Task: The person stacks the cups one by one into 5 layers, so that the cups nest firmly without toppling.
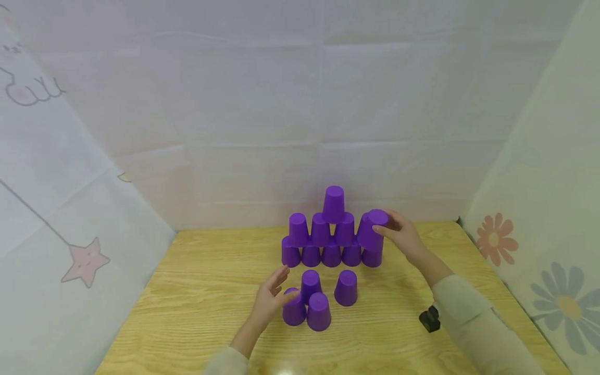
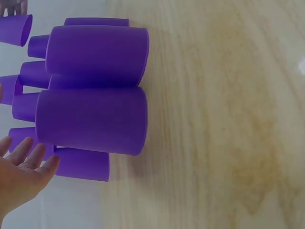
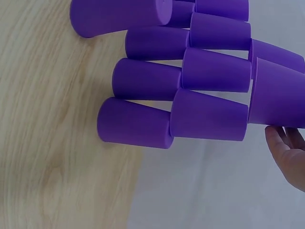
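By the right hand point(image 1: 404, 238), a cup point(image 1: 371, 237) is gripped over the right end of the stack point(image 1: 321, 232); the left hand point(image 1: 271, 298) is held wide near loose cups point(image 1: 319, 312) on the counter point(image 1: 211, 291).

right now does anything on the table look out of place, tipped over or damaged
No purple cup looks toppled or damaged. Only the small black object near the right sleeve stands out: it isn't a cup, and I can't tell what it is.

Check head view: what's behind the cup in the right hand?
Behind the held cup: the left edge of a second-row cup and, lower, part of a bottom-row cup. The rest of both is covered in that view.
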Motion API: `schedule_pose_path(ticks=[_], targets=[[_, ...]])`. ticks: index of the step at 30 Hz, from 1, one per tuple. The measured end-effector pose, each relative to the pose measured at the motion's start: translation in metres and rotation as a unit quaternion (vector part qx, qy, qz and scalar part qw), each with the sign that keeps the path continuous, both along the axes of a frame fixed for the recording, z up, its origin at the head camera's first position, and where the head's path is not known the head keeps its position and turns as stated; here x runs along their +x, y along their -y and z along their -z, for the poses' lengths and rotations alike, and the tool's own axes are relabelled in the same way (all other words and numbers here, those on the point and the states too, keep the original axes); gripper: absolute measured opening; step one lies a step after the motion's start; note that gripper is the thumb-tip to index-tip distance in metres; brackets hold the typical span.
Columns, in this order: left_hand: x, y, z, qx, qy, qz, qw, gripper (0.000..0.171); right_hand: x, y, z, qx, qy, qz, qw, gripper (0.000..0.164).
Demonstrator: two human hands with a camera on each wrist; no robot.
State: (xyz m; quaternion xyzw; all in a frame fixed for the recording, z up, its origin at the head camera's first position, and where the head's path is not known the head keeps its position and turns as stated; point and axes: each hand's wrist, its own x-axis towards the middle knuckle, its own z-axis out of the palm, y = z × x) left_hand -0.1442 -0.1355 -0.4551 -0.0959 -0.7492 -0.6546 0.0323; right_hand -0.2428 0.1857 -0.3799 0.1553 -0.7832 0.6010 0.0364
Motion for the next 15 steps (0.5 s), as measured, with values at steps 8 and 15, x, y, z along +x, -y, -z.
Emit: schedule_pose_path(ticks=[8, 15], targets=[[0.009, -0.003, 0.011, -0.001, 0.001, 0.005, 1.0000, 0.064, -0.016, 0.006, -0.012, -0.016, 0.002, 0.011, 1.000, 0.052], [0.004, -0.002, 0.042, 0.006, 0.009, 0.004, 0.9999, 0.067, -0.029, 0.012, -0.020, -0.003, 0.016, 0.036, 0.999, 0.057]])
